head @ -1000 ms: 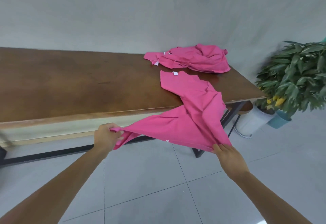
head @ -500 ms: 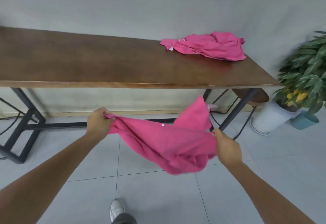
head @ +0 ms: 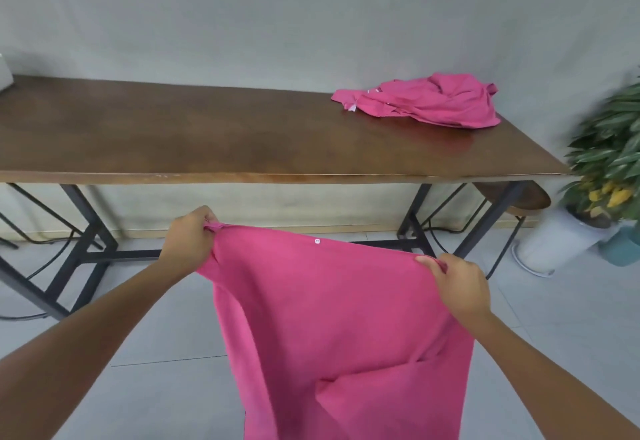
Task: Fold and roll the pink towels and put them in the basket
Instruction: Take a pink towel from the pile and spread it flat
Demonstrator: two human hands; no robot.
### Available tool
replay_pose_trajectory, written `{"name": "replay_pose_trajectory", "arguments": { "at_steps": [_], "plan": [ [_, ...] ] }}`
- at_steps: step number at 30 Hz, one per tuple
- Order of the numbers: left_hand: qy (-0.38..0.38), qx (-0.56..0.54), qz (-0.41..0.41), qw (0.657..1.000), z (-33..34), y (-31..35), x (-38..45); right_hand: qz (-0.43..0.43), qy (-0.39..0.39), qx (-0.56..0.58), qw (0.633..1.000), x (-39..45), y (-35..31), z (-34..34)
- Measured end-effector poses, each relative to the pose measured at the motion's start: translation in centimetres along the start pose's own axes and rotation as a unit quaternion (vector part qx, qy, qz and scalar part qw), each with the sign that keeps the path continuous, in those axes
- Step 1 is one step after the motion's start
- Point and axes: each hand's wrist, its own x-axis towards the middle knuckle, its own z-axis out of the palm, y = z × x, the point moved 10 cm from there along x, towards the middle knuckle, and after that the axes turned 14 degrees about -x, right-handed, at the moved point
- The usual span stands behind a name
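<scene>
Head view: a pink towel (head: 339,329) is held hanging before the table (head: 207,149), its top corners pinched by the left hand (head: 188,242) and right hand (head: 455,287); laying it flat, edges level, is advised.

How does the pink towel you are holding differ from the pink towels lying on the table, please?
The held towel hangs spread open in the air, in front of the table; the towel pile lies crumpled on the table, near its right end. The left hand and right hand pinch the held towel's top corners; nothing touches the pile. Both are the same bright pink cloth.
</scene>
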Motion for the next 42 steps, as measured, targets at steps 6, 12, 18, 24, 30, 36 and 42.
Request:
{"name": "replay_pose_trajectory", "arguments": {
  "at_steps": [6,12,18,24,30,36,42],
  "plan": [
    [0.021,-0.049,-0.052,0.997,-4.6,-3.9,1.8,-0.072,-0.012,-0.055,0.996,-0.1,-5.3,0.5],
    [0.020,-0.053,-0.028,0.998,-9.2,-6.3,3.2,-0.078,0.018,-0.066,0.995,2.2,-11.7,-1.3],
    [0.049,-0.014,0.010,0.999,-14.9,-9.9,5.0,0.033,0.027,0.079,0.996,3.0,-18.6,1.2],
    [0.064,0.011,-0.007,0.998,-21.9,-15.9,6.0,-0.035,0.023,0.089,0.995,1.1,-27.4,3.2],
    [0.082,0.022,0.032,0.996,-25.7,-18.0,6.8,-0.045,0.051,0.101,0.993,2.7,-33.1,3.2],
    [0.113,0.043,0.068,0.990,-28.0,-18.6,10.0,-0.036,0.060,0.138,0.988,7.1,-37.5,2.3],
    [0.161,0.082,0.021,0.983,-28.3,-19.9,15.1,-0.041,0.094,0.130,0.986,13.0,-41.8,2.9]
  ]
}}
